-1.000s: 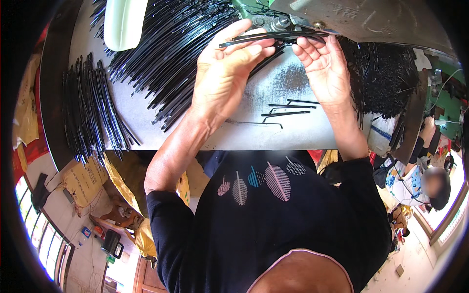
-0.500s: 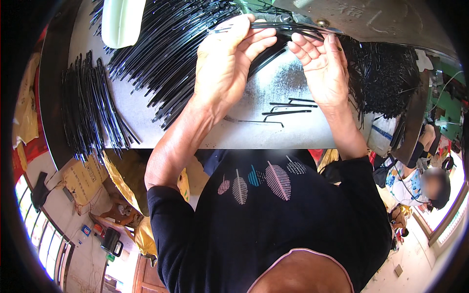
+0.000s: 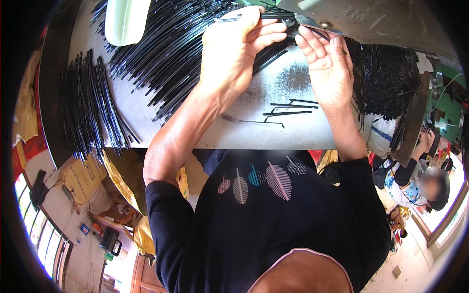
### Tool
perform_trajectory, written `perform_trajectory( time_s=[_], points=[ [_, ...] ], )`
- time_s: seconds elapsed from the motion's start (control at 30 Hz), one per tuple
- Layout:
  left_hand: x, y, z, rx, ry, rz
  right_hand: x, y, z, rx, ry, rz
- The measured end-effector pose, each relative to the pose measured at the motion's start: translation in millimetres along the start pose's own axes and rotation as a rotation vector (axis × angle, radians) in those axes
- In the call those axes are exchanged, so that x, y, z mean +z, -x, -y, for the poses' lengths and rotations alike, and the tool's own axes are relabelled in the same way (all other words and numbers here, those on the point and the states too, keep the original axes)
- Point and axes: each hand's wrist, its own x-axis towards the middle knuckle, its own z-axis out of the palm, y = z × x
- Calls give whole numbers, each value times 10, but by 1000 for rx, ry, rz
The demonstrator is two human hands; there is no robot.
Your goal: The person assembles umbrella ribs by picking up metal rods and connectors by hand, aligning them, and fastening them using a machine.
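My left hand (image 3: pixel 233 54) is closed on a small bunch of thin black rods (image 3: pixel 273 15), pinched between thumb and fingers at the far edge of the work surface. My right hand (image 3: pixel 326 73) is beside a metal machine part, palm up with fingers curled. A thin black rod (image 3: pixel 320 33) lies between its thumb and fingers, its far end hidden near the metal. Under and left of my left hand spreads a large heap of similar black rods (image 3: pixel 166 63). A few loose rods with bent ends (image 3: pixel 290 110) lie on the pale surface between my forearms.
A second pile of rods (image 3: pixel 93 102) lies at the left edge of the worktable (image 3: pixel 303 139). A pale green trough (image 3: pixel 127 22) stands over the heap. A metal plate (image 3: pixel 391 22) overhangs far right, above a dark pile of short pieces (image 3: pixel 388 80). Another person (image 3: pixel 410 185) sits at right.
Both hands have shifted slightly right. The rods that reached from my left hand to my right fingers now end short of them, and a separate rod shows in my right hand.
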Motion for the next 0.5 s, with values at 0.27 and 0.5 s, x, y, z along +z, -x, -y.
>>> perform_trajectory(
  time_s=[0.27,0.5],
  points=[
    [-2,31,-28,28,38,164,-29,4,32,20,-8,-4],
    [-100,-27,30,35,8,98,-23,1,-21,56,-4,0]
  ],
)
